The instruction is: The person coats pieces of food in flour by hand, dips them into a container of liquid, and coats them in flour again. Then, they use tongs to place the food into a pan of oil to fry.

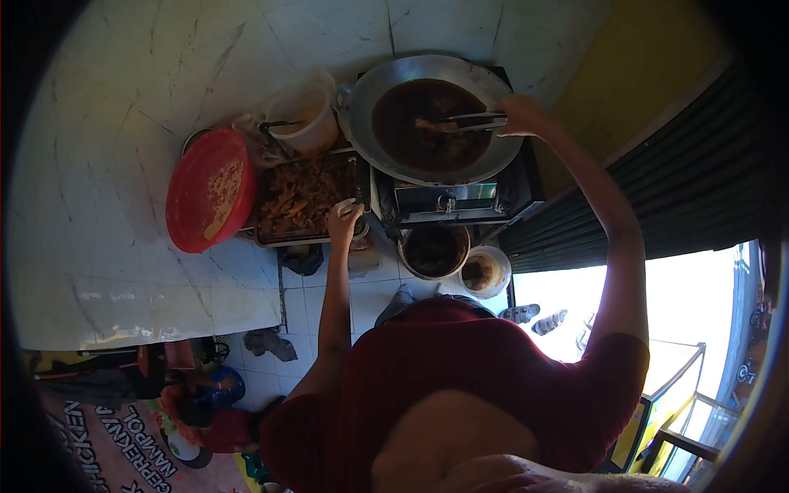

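My right hand (521, 116) is closed around metal tongs (472, 122), whose tips reach over dark oil in a large wok (362, 123). Between or beside the tips is a browned piece of food (436, 126). The wok sits on a stove (445, 203). My left hand (346, 217) is at the front right edge of a tray (279, 240) holding many fried pieces (304, 194). Its fingers are bent together, and what they hold, if anything, is too small to name.
A red bowl (182, 197) with crumbs and a white bucket (319, 123) stand left of the wok. Below the stove are a dark-filled bucket (435, 251) and a white pail (485, 272). Another person (226, 430) is at lower left. Slippers (521, 313) lie at right.
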Demonstrator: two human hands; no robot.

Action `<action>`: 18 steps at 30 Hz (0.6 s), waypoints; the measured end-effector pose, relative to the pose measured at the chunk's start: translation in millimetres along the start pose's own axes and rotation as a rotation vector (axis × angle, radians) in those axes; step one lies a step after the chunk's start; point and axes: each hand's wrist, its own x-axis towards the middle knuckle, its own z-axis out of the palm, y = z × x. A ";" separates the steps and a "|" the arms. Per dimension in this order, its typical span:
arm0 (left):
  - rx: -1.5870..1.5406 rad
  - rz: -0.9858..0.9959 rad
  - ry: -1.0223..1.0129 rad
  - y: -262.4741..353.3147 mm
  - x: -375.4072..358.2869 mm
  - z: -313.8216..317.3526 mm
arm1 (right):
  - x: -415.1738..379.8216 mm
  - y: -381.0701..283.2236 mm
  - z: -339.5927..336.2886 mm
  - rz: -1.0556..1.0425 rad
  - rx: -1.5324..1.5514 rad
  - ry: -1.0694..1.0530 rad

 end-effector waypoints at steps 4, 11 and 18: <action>0.006 -0.008 0.003 10.3 -3.9 1.4 | -5.5 6.7 -0.5 0.023 -0.016 0.027; 0.074 -0.017 0.028 18.0 -7.6 3.2 | -14.9 12.9 2.4 0.042 -0.024 0.002; 0.068 0.091 0.053 15.0 -10.5 7.4 | -29.9 14.1 0.4 0.043 0.015 0.039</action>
